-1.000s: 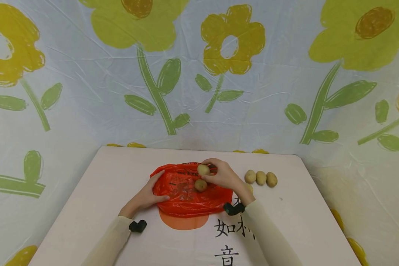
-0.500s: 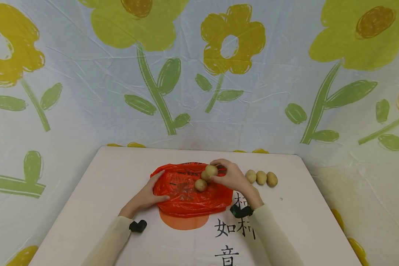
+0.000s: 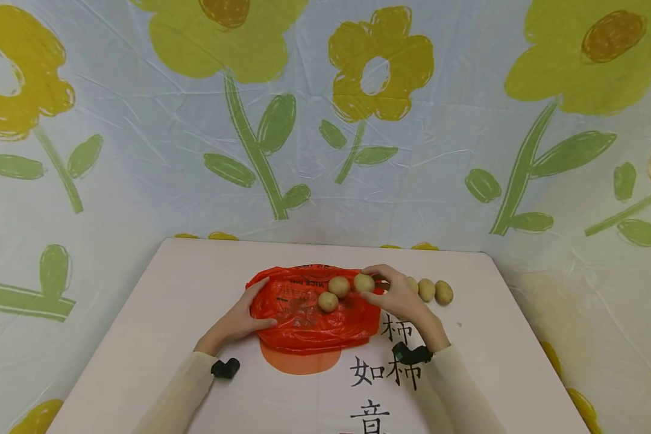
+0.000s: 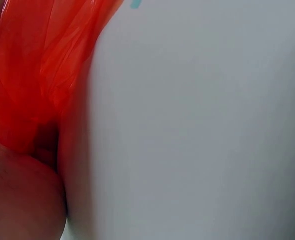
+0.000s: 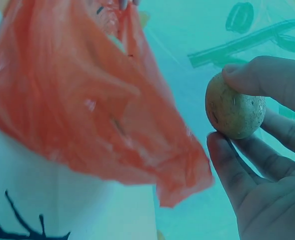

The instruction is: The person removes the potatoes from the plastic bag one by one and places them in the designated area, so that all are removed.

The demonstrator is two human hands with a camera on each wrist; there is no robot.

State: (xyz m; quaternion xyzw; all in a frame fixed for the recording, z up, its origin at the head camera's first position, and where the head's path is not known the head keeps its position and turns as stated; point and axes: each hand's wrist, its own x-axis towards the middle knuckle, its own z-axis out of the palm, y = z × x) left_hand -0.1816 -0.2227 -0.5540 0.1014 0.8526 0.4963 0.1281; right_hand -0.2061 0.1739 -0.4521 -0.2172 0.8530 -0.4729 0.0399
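My right hand (image 3: 398, 295) pinches a potato (image 3: 364, 283) between thumb and fingertips, above the right part of a red plastic bag (image 3: 298, 334). In the right wrist view, thumb and fingers bracket this potato (image 5: 233, 107). Two more potatoes, one (image 3: 328, 302) in front and one (image 3: 339, 287) behind, show uncovered against the red film; whether they lie inside the mouth cannot be told. At the bag's left end, my left hand (image 3: 239, 319) holds the side, thumb toward the front and fingers toward the back. Red film (image 4: 42, 75) lies against that hand in the left wrist view.
Right of the bag, a row of potatoes (image 3: 426, 290) stands on the pale table (image 3: 493, 374), its left one partly behind my right hand. Black characters (image 3: 369, 371) mark the cloth. A flower-printed curtain (image 3: 412, 199) rises behind the table.
My right hand has shifted right across the bag with its potato. The rear potato on the red film has come fully into view. My left hand has stayed put.
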